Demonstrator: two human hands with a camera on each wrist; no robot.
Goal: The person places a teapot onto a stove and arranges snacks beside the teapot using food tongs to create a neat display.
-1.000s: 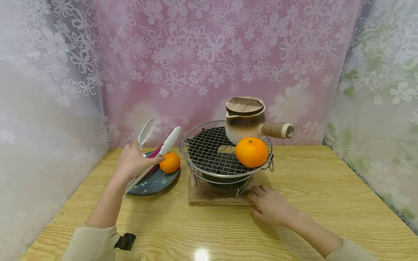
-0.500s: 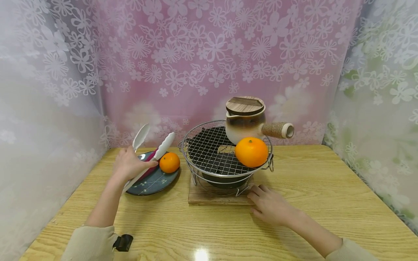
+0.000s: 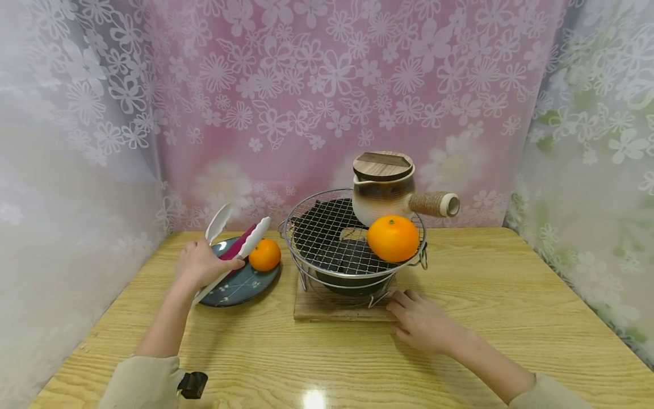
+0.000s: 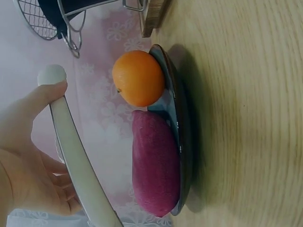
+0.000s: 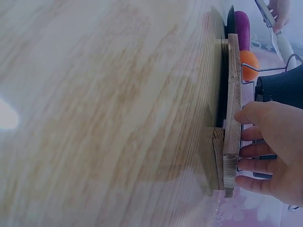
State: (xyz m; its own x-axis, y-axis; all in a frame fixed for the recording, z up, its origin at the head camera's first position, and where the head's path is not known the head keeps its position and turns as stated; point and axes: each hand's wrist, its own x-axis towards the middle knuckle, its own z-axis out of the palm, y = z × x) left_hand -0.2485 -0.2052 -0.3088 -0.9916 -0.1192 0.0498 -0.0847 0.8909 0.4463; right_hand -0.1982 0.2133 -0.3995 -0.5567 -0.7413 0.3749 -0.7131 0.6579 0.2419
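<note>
My left hand (image 3: 199,266) holds a pair of white-tipped tongs (image 3: 255,237) over the left plate, with the thumb on one arm and the fingers at the other. The two tips stand apart. Below them a purple sweet potato (image 4: 156,163) lies on the dark blue plate (image 3: 240,289), partly hidden in the head view. Beside it on the plate is a mandarin (image 3: 265,255). My right hand (image 3: 424,321) rests against the front right corner of the wooden board (image 3: 327,311) under the grill, fingertips on its edge in the right wrist view.
A round wire grill (image 3: 327,250) stands on the board. On its mesh sit a clay teapot (image 3: 383,201) with a wooden lid and a cord-wrapped handle, and a larger orange mandarin (image 3: 393,238). Floral curtains (image 3: 327,102) enclose the wooden table (image 3: 327,363) at the back and sides.
My left hand has moved down and slightly left with the tongs, bringing the tips lower over the sweet potato. My right hand has stayed at the board.
</note>
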